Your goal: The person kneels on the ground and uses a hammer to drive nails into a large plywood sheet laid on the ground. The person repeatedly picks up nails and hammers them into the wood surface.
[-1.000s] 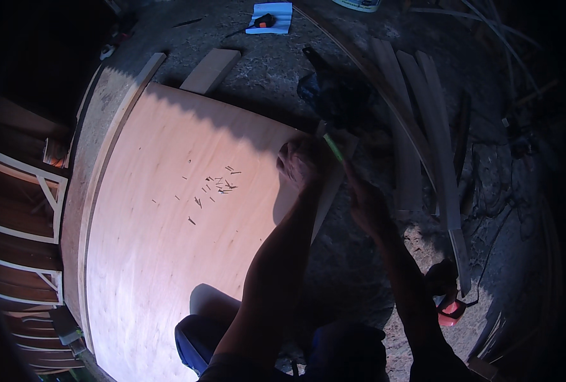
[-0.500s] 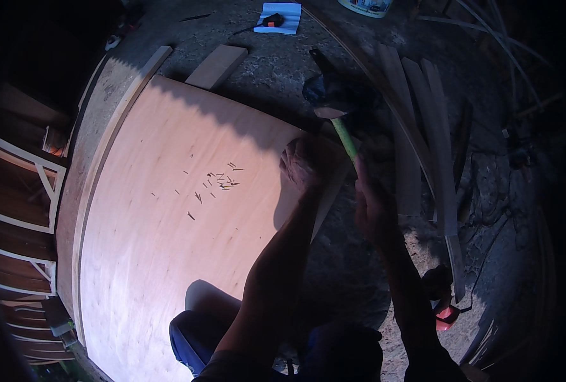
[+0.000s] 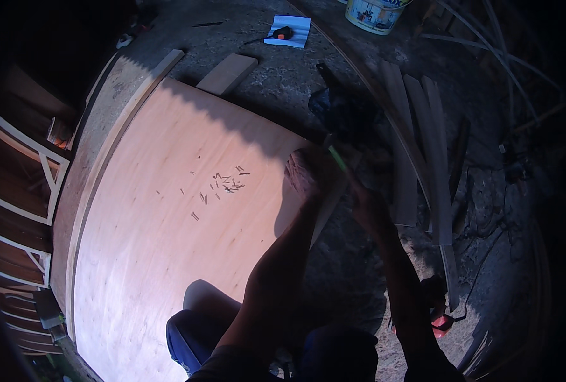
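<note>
A large pale plywood panel [image 3: 162, 242] lies before me, its far right corner in shadow. At that corner my left hand [image 3: 303, 177] rests on the panel with its fingers curled; anything in them is hidden by shadow. My right hand [image 3: 370, 209] is closed round the handle of a hammer [image 3: 337, 158] with a bright green section. The hammer's head is low by the corner, just right of my left hand, and hard to make out in the dark. Several small nails [image 3: 229, 183] lie scattered on the middle of the panel.
A wooden strip [image 3: 98, 159] runs along the panel's left edge. Beyond it lie a short board [image 3: 229, 73], a dark plastic bag [image 3: 334, 105], a paper sheet [image 3: 299, 25] with a tape measure [image 3: 284, 33], and a bucket [image 3: 372, 16]. Long wooden slats [image 3: 400, 146] lie to the right.
The hammer has swung down from above the corner to beside my left hand, which stays on the panel. The whole view has shifted slightly.
</note>
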Tool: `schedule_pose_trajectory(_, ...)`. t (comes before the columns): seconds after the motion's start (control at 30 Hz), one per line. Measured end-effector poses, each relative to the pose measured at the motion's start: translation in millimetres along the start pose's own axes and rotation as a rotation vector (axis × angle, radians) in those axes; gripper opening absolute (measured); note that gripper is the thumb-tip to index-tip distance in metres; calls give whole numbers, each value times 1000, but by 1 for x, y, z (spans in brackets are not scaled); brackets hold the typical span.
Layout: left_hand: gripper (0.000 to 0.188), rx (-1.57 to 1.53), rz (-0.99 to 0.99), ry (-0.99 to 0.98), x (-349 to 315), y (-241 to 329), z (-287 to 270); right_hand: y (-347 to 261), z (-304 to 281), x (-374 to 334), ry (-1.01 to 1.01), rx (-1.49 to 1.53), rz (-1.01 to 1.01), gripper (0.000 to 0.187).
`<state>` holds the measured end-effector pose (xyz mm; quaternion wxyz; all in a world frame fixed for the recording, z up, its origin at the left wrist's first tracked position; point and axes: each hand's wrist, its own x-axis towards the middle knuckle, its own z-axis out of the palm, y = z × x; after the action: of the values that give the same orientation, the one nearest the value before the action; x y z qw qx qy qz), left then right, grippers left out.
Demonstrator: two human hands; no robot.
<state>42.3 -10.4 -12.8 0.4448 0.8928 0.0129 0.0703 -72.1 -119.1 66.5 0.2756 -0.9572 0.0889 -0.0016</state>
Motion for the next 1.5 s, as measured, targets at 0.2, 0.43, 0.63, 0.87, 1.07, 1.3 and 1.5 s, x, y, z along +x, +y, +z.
schedule_pose_trajectory(0.2, 50, -93, 7, -20, -9, 7, 8, 11, 9, -20, 122, 36, -13, 75)
schedule_pose_trajectory(0.43, 21, -353, 258, -69, -12, -64, -29, 25, 70, -31, 200, 228, 30, 64)
schedule_pose_trajectory(0.63, 16, -604, 3, 131, -30, -97, -97, 108, 167, -120, 434, 652, 257, 55)
schedule_pose_trajectory(0.87, 17, 159, -24, -225, 72, -99, -139, 148, 182, -127, 520, 641, 251, 54)
schedule_pose_trajectory(1.07, 22, 445, -41, -255, 120, -157, -157, 60, 166, -111, 340, 1025, 411, 54)
schedule_pose_trajectory(1.3, 28, 396, -167, -354, 124, -111, -135, 66, 150, -114, 385, 956, 459, 55)
schedule_pose_trajectory(1.5, 31, 701, 280, -64, 105, -131, -123, 52, 156, -109, 341, 944, 456, 55)
